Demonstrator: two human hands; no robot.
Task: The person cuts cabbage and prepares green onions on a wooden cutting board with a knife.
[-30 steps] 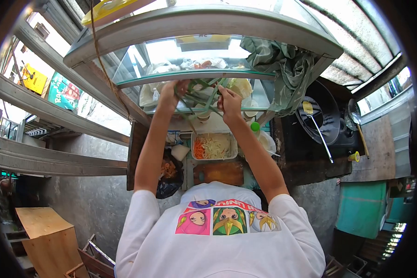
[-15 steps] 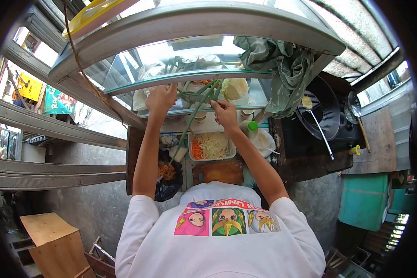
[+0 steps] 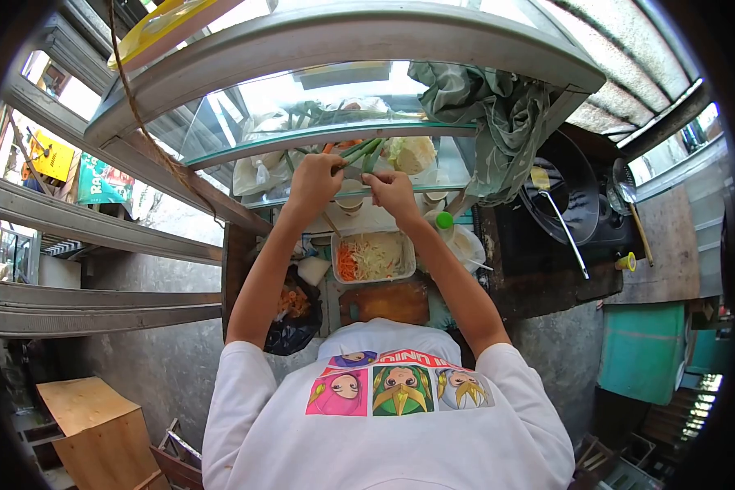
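Observation:
Green stalks (image 3: pixel 361 152) lie between my two hands at the opening of the glass case. My left hand (image 3: pixel 317 178) is closed at their left end, its fingers wrapped round them. On the right, my right hand (image 3: pixel 388 193) pinches a green leaf (image 3: pixel 371 161) between thumb and fingers. A cut cabbage (image 3: pixel 412 154) sits in the case just behind my right hand. Below the hands stands a clear tub (image 3: pixel 375 257) of shredded carrot and cabbage. A wooden cutting board (image 3: pixel 392 302) lies nearer to me.
The glass shelf edge (image 3: pixel 335 144) crosses above my hands. A bottle with a green cap (image 3: pixel 443 220) stands beside my right forearm. A black bag (image 3: pixel 294 327) is at the left, a wok (image 3: pixel 563 192) at the right, and a patterned cloth (image 3: pixel 498 131) hangs from the case.
My left hand has moved right and slightly down, closer to my right hand. The long green stalk that hung down over the tub no longer hangs there.

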